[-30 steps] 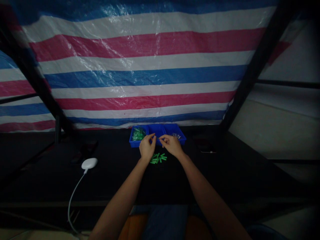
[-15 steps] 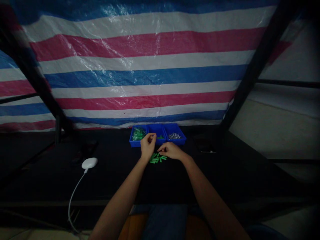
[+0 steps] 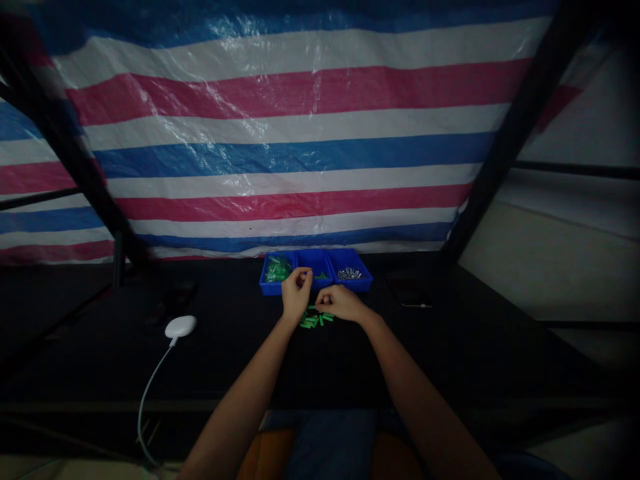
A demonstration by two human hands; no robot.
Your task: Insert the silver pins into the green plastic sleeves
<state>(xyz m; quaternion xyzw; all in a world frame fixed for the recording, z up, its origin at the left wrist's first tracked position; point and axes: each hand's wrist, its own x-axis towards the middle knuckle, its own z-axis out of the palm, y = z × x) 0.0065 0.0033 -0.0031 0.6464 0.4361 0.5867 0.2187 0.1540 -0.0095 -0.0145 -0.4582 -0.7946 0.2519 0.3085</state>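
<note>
Right hand [image 3: 340, 302]: has come down and nearer since the first frame, from beside the left hand over the tray to the loose green pieces; it has barely shifted since the middle frame.
Right-hand grip: curled narrow, fingertips at the far right edge of the pile; whether they touch or hold a piece cannot be told.
Left hand [image 3: 295, 295]: little changed, at the near side of the tray, partly in front of its left and middle compartments.
Left-hand grip: thumb and fingers drawn in narrow; anything between them is too small to make out.
Loose green pieces [image 3: 322, 321]: in a scattered pile on the black table [image 3: 225, 363], just nearer than the tray and partly hidden by both hands.
Blue tray [image 3: 271, 289]: three compartments side by side; with the right hand lower, the middle and right ones show better.
Left compartment: clear bag [image 3: 277, 269] with green contents.
Middle compartment: a few small green bits [image 3: 321, 275].
Right compartment: shiny metal pieces [image 3: 349, 273].
Meaning of the shift: the right hand's work seems centred on the pile now, the left acting apart from it.
</note>
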